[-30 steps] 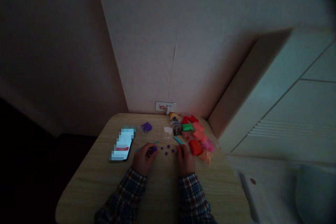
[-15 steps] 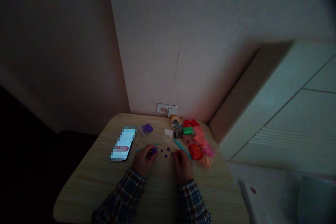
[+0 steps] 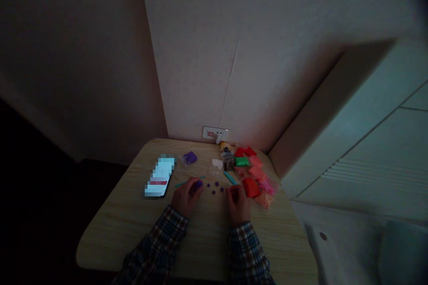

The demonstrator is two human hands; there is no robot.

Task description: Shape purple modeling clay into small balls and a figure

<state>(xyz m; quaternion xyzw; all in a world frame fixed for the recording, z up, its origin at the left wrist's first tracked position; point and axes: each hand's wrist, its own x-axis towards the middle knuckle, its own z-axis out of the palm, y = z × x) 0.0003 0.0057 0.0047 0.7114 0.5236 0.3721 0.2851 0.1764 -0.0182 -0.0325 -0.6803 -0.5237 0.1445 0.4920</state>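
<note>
The room is dim. My left hand rests on a small wooden table, fingers curled round a purple lump of clay. My right hand lies beside it, fingers bent together over the table; what they hold, if anything, is hidden. Between the hands lie several small purple clay balls. A teal stick lies just beyond my right hand, and another teal stick pokes out past my left hand.
A lit phone lies at the left of the table. A purple clay bag sits behind it. Red, green, pink and orange clay packets are piled at the right. A wall socket is behind; a pale cabinet stands right.
The view shifted slightly, so everything sits a little higher and to the right. My right hand drew back from the purple balls toward the red packet. My left hand kept its grip.
</note>
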